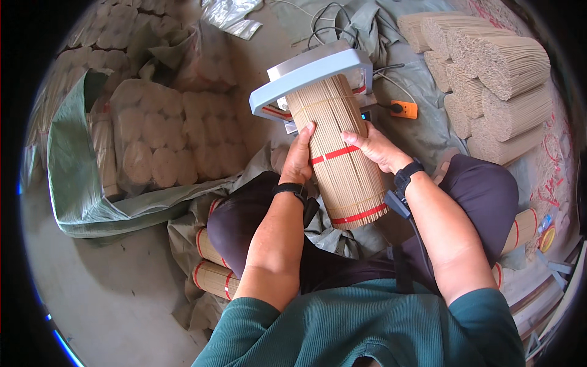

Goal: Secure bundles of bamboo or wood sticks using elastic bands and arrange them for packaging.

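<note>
Two-handed hold, stick bundle at arch

Bundle of thin sticks [345, 174] sits in front of the torso, far end within the blue-grey arch of a banding machine [306, 77]. Long axis runs from arch back toward lap, near end slightly right. Left hand [296, 160] grips left flank, right hand [379, 148] right flank; both equally near, thumbs on top. Middle red band [335, 155] crosses between them.

No words or numbers can be read. Red marks [549, 200] on a pale surface [542, 174] at the frame's right are illegible; a small lit display [366, 115] at upper centre is too tiny.
</note>
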`<action>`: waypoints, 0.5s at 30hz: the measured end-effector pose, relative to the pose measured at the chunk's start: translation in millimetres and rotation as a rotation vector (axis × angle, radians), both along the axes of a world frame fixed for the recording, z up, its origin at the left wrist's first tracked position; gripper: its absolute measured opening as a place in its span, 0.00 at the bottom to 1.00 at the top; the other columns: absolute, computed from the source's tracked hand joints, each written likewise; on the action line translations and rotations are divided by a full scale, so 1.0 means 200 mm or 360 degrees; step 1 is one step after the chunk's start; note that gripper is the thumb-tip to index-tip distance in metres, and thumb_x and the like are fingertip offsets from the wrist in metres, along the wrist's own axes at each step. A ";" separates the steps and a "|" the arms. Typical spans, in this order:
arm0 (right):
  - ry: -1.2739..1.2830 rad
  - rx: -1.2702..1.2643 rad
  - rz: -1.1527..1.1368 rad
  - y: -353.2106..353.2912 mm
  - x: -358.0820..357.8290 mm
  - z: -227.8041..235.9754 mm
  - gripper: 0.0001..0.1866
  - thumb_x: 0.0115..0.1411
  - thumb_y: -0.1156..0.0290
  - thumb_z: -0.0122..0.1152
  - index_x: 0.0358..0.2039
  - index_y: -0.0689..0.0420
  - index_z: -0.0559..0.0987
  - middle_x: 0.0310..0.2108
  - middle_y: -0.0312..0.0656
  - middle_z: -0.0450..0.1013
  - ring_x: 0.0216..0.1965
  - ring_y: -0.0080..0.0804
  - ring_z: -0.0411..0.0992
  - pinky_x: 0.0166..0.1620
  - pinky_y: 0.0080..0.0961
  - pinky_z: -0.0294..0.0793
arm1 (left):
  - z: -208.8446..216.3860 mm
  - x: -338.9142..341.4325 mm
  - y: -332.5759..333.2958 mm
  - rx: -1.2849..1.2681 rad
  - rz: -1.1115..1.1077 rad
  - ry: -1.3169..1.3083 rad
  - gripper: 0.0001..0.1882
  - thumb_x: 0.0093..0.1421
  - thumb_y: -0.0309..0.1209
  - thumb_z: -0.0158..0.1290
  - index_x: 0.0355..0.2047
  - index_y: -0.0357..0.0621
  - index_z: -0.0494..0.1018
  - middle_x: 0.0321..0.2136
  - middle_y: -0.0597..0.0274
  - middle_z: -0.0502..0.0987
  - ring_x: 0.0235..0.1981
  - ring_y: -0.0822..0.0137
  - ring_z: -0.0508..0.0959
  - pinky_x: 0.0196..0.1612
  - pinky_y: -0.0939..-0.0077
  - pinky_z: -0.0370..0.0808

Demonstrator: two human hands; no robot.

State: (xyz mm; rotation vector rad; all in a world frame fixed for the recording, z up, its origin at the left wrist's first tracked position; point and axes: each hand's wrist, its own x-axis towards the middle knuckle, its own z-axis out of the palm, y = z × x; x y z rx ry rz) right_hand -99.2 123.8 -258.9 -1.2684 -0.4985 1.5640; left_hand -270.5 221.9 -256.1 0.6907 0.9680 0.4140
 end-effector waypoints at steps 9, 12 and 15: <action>-0.0004 0.0002 -0.0008 0.00 0.00 0.04 0.50 0.45 0.45 0.70 0.58 0.64 0.58 0.52 0.48 0.65 0.55 0.36 0.64 0.57 0.33 0.63 | -0.04 -0.02 0.00 -0.0053 0.0034 -0.0048 0.41 0.52 0.51 0.58 0.56 0.35 0.60 0.50 0.52 0.71 0.50 0.60 0.72 0.55 0.67 0.67; -0.0007 -0.0005 0.0048 -0.02 0.00 0.03 0.49 0.46 0.46 0.70 0.57 0.64 0.58 0.52 0.48 0.65 0.54 0.36 0.64 0.57 0.33 0.64 | 0.01 0.01 -0.03 -0.0039 -0.0006 -0.0036 0.43 0.51 0.54 0.59 0.57 0.35 0.60 0.50 0.52 0.71 0.50 0.60 0.72 0.55 0.66 0.68; -0.0022 -0.0035 -0.0003 -0.02 -0.02 -0.02 0.48 0.47 0.46 0.69 0.57 0.65 0.58 0.52 0.49 0.65 0.54 0.36 0.64 0.56 0.33 0.64 | -0.04 -0.01 -0.01 -0.0091 -0.0015 -0.0057 0.45 0.50 0.55 0.59 0.57 0.34 0.59 0.50 0.52 0.71 0.49 0.60 0.72 0.54 0.66 0.68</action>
